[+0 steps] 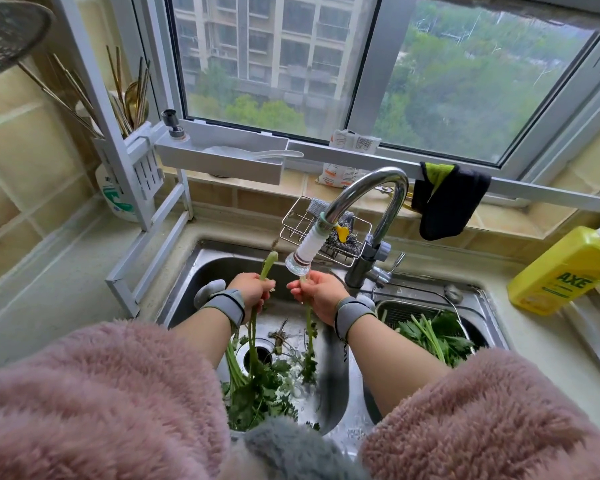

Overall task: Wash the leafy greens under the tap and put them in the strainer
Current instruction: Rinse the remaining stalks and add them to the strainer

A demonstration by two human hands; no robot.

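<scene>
Long green leafy stalk [309, 327] pinched at its pale root end by right hand [321, 293], directly beneath white ribbed spout [303, 255] of curved chrome tap [371, 199], leaves hanging below the grip into the steel left basin [336, 368]. Second bunch of green stems [253, 334] clasped in curled fingers of left hand [252, 289], root tip above the fist. Right of the grips, wire strainer [416, 308] holding washed greens [433, 336]. Farther right, yellow detergent bottle [565, 268].
</scene>
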